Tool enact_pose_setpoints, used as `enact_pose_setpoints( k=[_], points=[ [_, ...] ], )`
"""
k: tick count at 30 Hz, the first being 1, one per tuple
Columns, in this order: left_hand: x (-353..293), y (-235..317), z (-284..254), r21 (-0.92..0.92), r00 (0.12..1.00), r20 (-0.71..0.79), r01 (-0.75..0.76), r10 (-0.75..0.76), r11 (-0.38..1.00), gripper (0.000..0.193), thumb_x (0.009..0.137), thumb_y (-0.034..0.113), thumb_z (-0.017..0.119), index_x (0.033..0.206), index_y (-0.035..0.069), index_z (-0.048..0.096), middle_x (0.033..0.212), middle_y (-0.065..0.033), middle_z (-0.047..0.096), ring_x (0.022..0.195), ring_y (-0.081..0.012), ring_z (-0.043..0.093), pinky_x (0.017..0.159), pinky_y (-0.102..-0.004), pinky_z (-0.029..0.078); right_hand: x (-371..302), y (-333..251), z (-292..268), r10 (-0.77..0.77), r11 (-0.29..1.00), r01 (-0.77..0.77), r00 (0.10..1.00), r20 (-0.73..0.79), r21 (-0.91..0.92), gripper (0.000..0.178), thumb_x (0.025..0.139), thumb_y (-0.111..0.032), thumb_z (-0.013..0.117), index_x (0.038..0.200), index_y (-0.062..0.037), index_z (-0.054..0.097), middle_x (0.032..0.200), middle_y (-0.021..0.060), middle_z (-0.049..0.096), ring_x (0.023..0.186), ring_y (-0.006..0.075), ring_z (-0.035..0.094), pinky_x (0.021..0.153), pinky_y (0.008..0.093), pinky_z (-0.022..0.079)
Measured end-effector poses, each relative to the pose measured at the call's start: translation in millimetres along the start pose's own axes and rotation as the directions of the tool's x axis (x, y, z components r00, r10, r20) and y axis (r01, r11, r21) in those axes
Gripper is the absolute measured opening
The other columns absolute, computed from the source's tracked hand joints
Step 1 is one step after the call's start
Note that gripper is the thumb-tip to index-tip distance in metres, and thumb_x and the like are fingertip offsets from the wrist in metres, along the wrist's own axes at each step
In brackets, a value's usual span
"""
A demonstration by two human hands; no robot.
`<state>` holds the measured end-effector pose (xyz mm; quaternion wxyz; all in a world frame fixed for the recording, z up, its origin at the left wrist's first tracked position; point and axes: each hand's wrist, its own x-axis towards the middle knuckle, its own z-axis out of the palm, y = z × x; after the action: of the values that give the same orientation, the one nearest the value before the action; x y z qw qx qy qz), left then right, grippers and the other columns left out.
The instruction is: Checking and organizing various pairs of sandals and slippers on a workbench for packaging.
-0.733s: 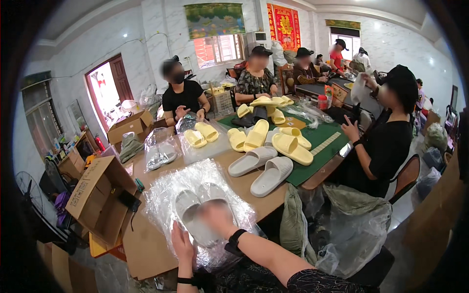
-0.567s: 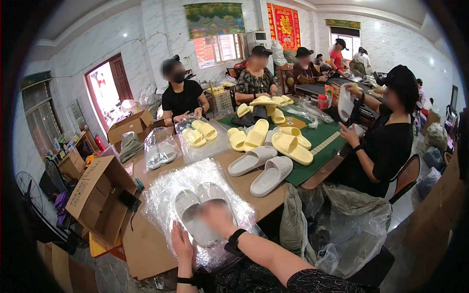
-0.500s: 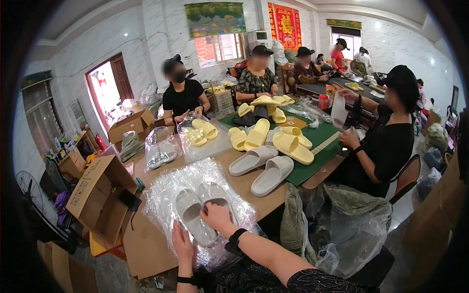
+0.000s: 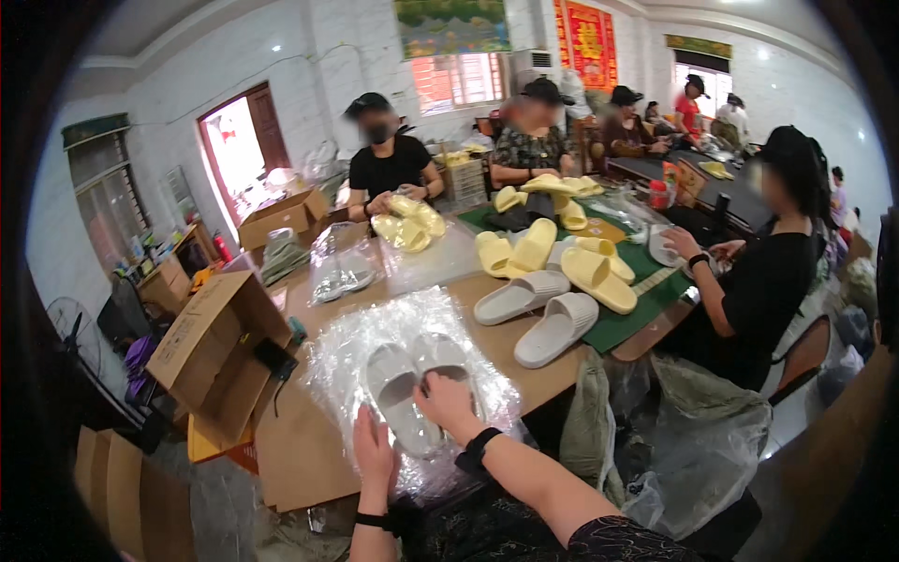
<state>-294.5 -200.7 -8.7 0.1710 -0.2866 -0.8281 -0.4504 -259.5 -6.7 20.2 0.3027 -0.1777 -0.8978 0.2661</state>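
Observation:
A pair of light grey slippers lies side by side, toes away from me, on a stack of clear plastic bags [image 4: 346, 328]. My right hand [image 4: 446, 401] has its fingers curled at the strap opening of the right slipper [image 4: 440, 352], gripping its inner edge. Beside the left slipper [image 4: 397, 398], my left hand [image 4: 375, 451] is held upright along its outer side, fingers stretched out. It has nothing in its grasp. The heel of the right slipper is hidden behind my right hand.
Loose grey slippers [image 4: 558, 332] and yellow slippers [image 4: 599, 279] lie beyond on the table. A bagged grey pair [image 4: 343, 267] is at the left, near an open carton [image 4: 220, 351]. Co-workers sit around the table. A large clear sack [image 4: 702, 450] stands at the right.
The view has swung a little left. My hands stay at the grey slippers. The co-worker at the far left has lifted the bagged yellow slippers; the one at the right has lowered a bag.

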Motion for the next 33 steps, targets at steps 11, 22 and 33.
enact_pose_setpoints(
  k=[11, 22, 33],
  points=[
    [-3, -8, -1, -0.053, 0.999, 0.007, 0.035, -0.035, 0.998, 0.054, 0.096, 0.019, 0.055, 0.145, -0.002, 0.043, 0.142, -0.0255, 0.05, 0.131, -0.0401, 0.048, 0.111, -0.0442, 0.036, 0, -3, 1, 0.025, 0.999, -0.027, 0.998, 0.054, 0.031, 0.035, 0.09, -0.04, 0.059, 0.094, -0.0052, 0.062, 0.08, 0.0175, 0.068, 0.077, 0.0381, 0.068, 0.068, 0.0499, 0.053],
    [-1, -1, -3, -0.042, 0.999, -0.031, 0.022, -0.023, 0.999, 0.053, 0.096, 0.015, 0.055, 0.144, -0.005, 0.043, 0.136, -0.0257, 0.054, 0.126, -0.0405, 0.05, 0.107, -0.0449, 0.038, 1, -1, 12, -0.009, 1.0, 0.008, 0.999, -0.041, -0.019, 0.035, 0.09, -0.041, 0.06, 0.089, -0.0062, 0.061, 0.073, 0.0162, 0.067, 0.071, 0.0382, 0.067, 0.065, 0.0511, 0.052],
    [-1, 5, -5, -0.015, 1.0, -0.005, 0.011, -0.011, 1.0, 0.055, 0.096, 0.017, 0.054, 0.144, -0.006, 0.041, 0.137, -0.0279, 0.053, 0.125, -0.0422, 0.051, 0.107, -0.0449, 0.038, 0, 0, 8, 0.02, 0.999, -0.019, 1.0, 0.022, -0.03, 0.037, 0.09, -0.042, 0.06, 0.091, -0.0054, 0.062, 0.081, 0.0185, 0.069, 0.074, 0.0388, 0.068, 0.068, 0.0505, 0.053]
  ],
)
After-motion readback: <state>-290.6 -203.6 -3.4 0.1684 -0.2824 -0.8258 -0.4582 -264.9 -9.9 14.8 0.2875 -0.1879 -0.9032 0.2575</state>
